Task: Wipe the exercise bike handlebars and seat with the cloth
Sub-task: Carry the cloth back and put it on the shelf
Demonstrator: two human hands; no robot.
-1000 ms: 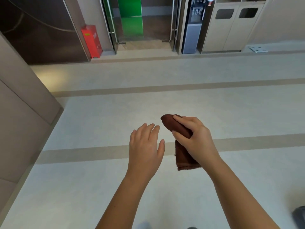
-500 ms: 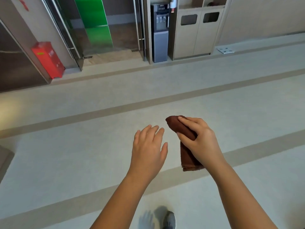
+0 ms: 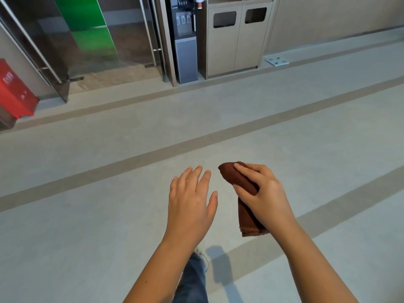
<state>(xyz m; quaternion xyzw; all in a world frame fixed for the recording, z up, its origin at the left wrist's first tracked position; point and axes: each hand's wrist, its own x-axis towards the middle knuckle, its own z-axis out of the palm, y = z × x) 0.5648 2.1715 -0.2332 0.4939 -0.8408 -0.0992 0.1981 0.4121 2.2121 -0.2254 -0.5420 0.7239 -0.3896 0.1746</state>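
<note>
— Brown cloth (image 3: 244, 186), folded up. That is what the right hand (image 3: 266, 197) has.

— Holding it how?

— Fingers (image 3: 248, 171) curled over the top end, thumb against the near side. The lower end hangs out under the palm, in the air above the floor (image 3: 87, 237).

— And the left hand (image 3: 190, 204)?

— Loose and flat, palm down, fingers straight and a little spread. It grips nothing. It hovers just beside the cloth, not touching it or the other hand.

— Where is the person standing?

— On a pale grey-green floor crossed by tan bands (image 3: 153, 155). Below the arms I can see a leg (image 3: 192, 278) in blue jeans and a light shoe (image 3: 202, 258) stepping forward.

— What is along the far wall?

— At the left edge, a red box (image 3: 15, 92) on the floor. Next to it a glass door (image 3: 129, 36) with steel bar handles, and a green panel (image 3: 89, 25) showing through the glass. Right of that a grey water dispenser (image 3: 185, 40) stands in a niche, touching or nearly touching two beige bins (image 3: 234, 40), each with a dark slot near the top.

— Anything more?

— A small white plate (image 3: 277, 61) with dark dots lies on the floor just right of the bins. What it is, I cannot tell from here.
</note>
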